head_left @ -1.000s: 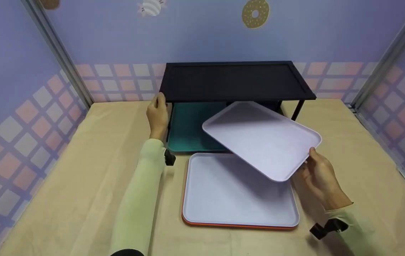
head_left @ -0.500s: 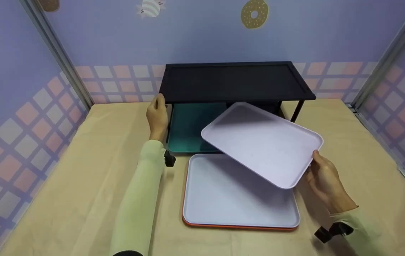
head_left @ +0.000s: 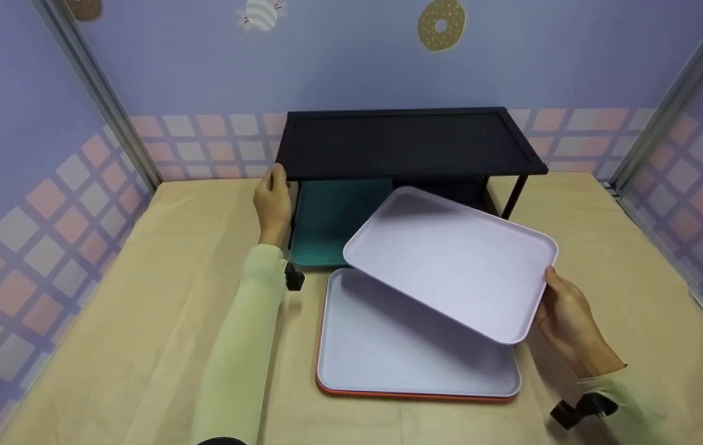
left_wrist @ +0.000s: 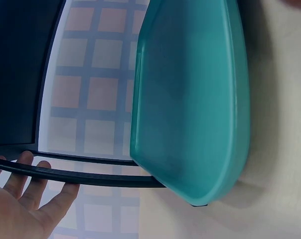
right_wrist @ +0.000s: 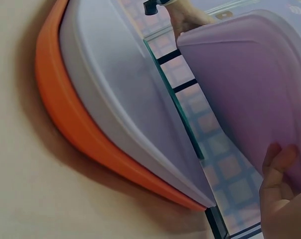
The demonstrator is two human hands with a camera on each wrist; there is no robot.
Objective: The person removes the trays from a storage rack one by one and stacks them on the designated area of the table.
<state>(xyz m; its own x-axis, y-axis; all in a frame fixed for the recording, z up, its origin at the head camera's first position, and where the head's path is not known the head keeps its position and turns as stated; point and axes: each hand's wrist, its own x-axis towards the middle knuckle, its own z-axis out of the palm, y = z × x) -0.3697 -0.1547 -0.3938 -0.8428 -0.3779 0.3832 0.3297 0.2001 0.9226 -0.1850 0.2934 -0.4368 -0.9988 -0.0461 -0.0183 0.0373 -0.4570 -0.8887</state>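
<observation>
Purple walls point(head_left: 203, 74) surround a beige desk point(head_left: 141, 346). One person's right hand point(head_left: 571, 324) pinches a raised, tilted lilac tray point(head_left: 450, 266) by its right edge; the left hand point(head_left: 272, 201), apart from it, holds the black rack point(head_left: 401, 145). Below, a pale tray point(head_left: 388, 352) tops an orange tray point(right_wrist: 61, 99) (edge showing); a green tray point(head_left: 333, 216) sits partly beneath the rack.

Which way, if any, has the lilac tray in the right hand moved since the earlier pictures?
Yes: the held tray moved down the head view, away from the black rack.
</observation>
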